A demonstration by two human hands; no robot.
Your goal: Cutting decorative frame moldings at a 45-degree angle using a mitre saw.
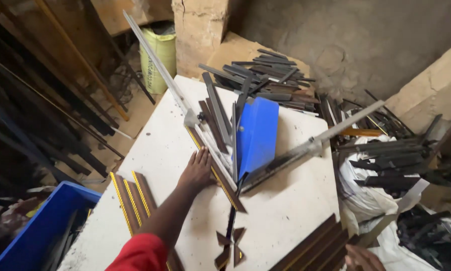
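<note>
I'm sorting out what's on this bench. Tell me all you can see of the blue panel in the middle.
The blue panel is a flat, smooth, plastic-looking sheet, roughly rectangular, standing tilted on the white table amid dark moulding strips. Its lower corner tapers towards a long metal rail beside it. The left hand lies just left of it, not touching.
</note>
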